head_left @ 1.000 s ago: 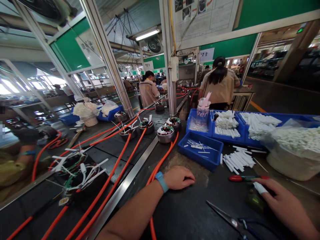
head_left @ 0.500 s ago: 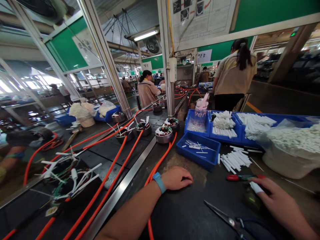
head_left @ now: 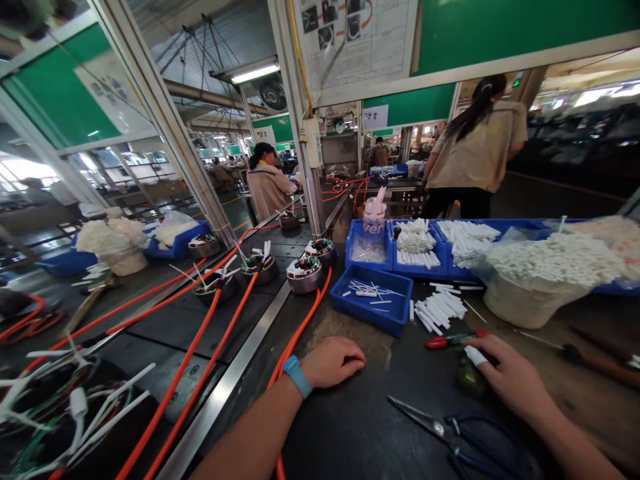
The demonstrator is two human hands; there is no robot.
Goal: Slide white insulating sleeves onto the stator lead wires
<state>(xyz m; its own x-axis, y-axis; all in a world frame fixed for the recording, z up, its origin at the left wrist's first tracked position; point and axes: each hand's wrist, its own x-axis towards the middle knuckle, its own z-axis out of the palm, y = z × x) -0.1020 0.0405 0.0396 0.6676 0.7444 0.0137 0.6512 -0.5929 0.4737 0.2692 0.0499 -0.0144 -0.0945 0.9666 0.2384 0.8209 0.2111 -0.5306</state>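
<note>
My left hand (head_left: 335,362), with a light blue band (head_left: 297,377) at the wrist, rests palm down on the dark bench. Its fingers are curled in, with nothing visible in them. My right hand (head_left: 510,373) lies further right, thumb and forefinger apart, with a white cover on one digit. It reaches over a red-handled tool (head_left: 440,341) and a dark green rounded object (head_left: 470,375); whether it touches them I cannot tell. Scissors (head_left: 440,428) with dark blue handles lie with blades parted between my hands. White tubes (head_left: 440,308) are piled beyond them.
A blue tray (head_left: 373,300) holds thin white sticks. Behind it stand blue bins (head_left: 420,268) and a bag-lined tub (head_left: 520,300) of white pieces. Wired motor stators (head_left: 305,275) and orange hoses (head_left: 300,337) occupy the left. A person (head_left: 477,147) stands behind the bins.
The view has swung to the right, so the bench things appear further left. Both hands keep their places on the bench. The standing person at the back has turned and leans rightward.
</note>
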